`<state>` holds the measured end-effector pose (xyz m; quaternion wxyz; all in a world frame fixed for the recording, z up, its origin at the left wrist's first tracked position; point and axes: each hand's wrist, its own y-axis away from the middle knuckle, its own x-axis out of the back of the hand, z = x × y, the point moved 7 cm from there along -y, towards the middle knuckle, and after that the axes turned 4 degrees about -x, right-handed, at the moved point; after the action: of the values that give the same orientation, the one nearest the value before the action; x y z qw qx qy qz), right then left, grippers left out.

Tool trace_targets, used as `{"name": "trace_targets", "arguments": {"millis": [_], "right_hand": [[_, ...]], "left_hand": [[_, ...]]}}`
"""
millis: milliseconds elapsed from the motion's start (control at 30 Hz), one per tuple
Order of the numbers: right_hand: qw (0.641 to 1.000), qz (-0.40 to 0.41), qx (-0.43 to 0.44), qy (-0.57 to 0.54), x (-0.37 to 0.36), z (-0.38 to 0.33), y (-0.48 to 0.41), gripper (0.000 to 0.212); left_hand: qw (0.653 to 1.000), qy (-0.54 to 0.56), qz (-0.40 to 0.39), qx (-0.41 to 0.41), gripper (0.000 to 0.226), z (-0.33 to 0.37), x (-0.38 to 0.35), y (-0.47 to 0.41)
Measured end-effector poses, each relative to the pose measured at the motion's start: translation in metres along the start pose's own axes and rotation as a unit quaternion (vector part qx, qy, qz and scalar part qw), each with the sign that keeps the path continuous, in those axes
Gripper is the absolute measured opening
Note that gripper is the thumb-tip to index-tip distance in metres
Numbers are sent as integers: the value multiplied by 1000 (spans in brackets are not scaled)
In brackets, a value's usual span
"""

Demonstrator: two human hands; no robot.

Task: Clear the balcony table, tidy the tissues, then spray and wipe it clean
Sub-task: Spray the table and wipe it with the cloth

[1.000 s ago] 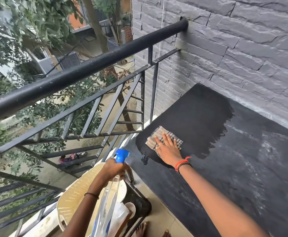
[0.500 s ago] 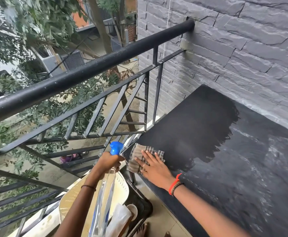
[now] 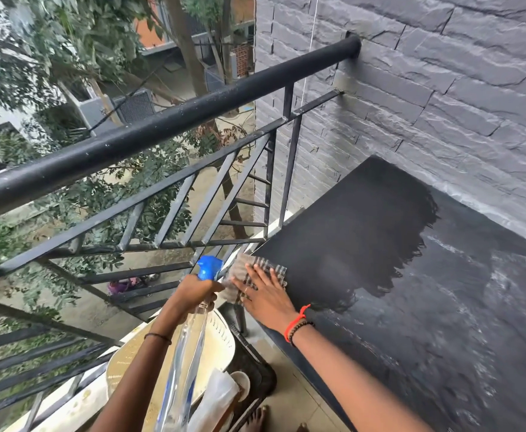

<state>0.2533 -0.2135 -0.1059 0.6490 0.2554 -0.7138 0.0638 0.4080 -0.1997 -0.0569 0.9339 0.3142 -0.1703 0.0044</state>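
- Nearest to the person, below the table's near-left corner, a cream plastic chair (image 3: 221, 341) stands beside a dark stool (image 3: 255, 366) that holds some pale items (too blurred to name them).
- The left hand (image 3: 197, 291) has its fingers closed around the neck of the spray bottle (image 3: 187, 353), which has a blue nozzle on top and a clear body hanging down. The bottle is off the table, just beside its left edge. I think it is stiff and light, maybe slippery if wet, so the neck under the trigger is the good place to hold.
- The right hand (image 3: 263, 296) lies flat with fingers spread wide on the checked cloth (image 3: 255, 280), pressing it at the left edge of the table (image 3: 442, 322); part of the cloth hangs over this edge.
- The cloth looks soft, thin and probably damp. It will bunch easily, so a flat palm on its middle suits wiping.
- Farther, the far-left part of the tabletop is dark and wiped; the right and near parts show pale streaks, not yet wiped.
- Behind are the black railing (image 3: 162, 132) and the grey stone wall (image 3: 442, 88).
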Motion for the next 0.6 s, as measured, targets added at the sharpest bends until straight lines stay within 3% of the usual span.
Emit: {"name": "trace_targets", "arguments": {"millis": [100,233,400,600], "right_hand": [[998,5,62,16,-11,10,28,57],[1000,2,15,16,-9,55,40,60],[999,8,-46,-7,1,43,11,53],[1000,18,-14,6,-11,25,30,51]], "left_hand": [[1000,0,2,-8,11,6,-3,-2],[1000,-12,-13,-16,12,12,-8,-4],[999,-28,-7,-26,11,15,-12,-9],[999,-25,-17,-33,17,23,-22,-2]]}}
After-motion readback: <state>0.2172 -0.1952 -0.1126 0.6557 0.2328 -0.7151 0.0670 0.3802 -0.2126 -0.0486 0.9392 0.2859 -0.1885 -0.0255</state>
